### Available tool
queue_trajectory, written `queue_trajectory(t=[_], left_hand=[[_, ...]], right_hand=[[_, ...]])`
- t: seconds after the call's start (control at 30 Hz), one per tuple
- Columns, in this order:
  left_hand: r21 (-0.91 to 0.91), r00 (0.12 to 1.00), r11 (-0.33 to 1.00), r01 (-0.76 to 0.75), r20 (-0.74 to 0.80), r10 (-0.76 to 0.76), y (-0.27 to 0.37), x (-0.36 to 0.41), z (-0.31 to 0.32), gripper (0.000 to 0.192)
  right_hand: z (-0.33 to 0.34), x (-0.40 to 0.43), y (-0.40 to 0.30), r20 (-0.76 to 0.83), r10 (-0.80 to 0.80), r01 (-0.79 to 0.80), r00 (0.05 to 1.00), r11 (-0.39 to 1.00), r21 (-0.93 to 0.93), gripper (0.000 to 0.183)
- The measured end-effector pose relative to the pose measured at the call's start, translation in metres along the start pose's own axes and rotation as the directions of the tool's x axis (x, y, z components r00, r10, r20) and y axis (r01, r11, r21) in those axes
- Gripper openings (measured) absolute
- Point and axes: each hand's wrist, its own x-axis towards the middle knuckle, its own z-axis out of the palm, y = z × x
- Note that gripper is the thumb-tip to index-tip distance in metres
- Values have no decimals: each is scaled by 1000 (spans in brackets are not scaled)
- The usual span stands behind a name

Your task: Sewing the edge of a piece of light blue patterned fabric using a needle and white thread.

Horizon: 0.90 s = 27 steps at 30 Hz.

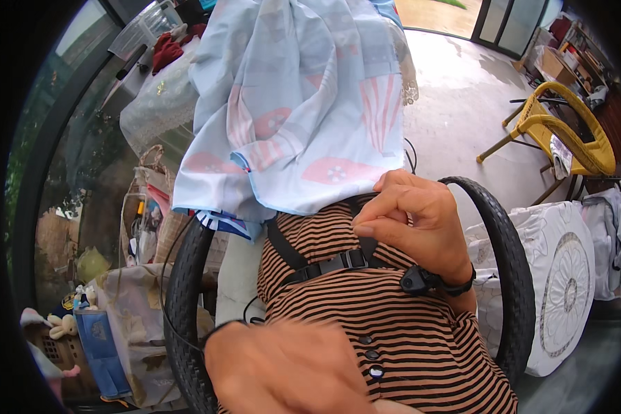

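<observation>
My right hand (pixel 414 217) is raised over my chest, thumb and fingertips pinched together. A very thin pale thing, a needle or a thread, shows faintly at the thumb tip. A black wrist strap with a small device (pixel 419 280) circles that wrist. Blurred by motion, my left hand (pixel 284 362) is low in front of my striped shirt (pixel 336 300), back of the hand upward; its fingertips are hidden. Before me a light blue printed cloth (pixel 315 129) with red shapes drapes down in folds to my lap. Its lower edge has a bright blue border, close beyond my right hand.
Dark woven chair arms (pixel 502 269) curve on both sides of me. A yellow wicker chair (pixel 569 134) stands at right, above a round white patterned cover (pixel 564 290). At left are a woven bag (pixel 155 207) and a lace-covered surface (pixel 160 103). A thin black cable (pixel 163 290) hangs beside the left chair arm.
</observation>
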Motion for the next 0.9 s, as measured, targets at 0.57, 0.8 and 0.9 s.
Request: queue_trajectory(t=[0.57,0.8,0.9], left_hand=[[675,758,365,641,-632,-161,-28,-26,-24,30],[674,752,351,650,-637,-170,-30,-25,-24,28],[650,743,382,657,-644,-184,-32,-26,-24,25]], right_hand=[[11,1,1,-106,-413,357,905,869,-342,16],[12,1,-1,-112,-404,343,908,869,-357,19],[13,1,0,-119,-401,338,908,871,-358,19]])
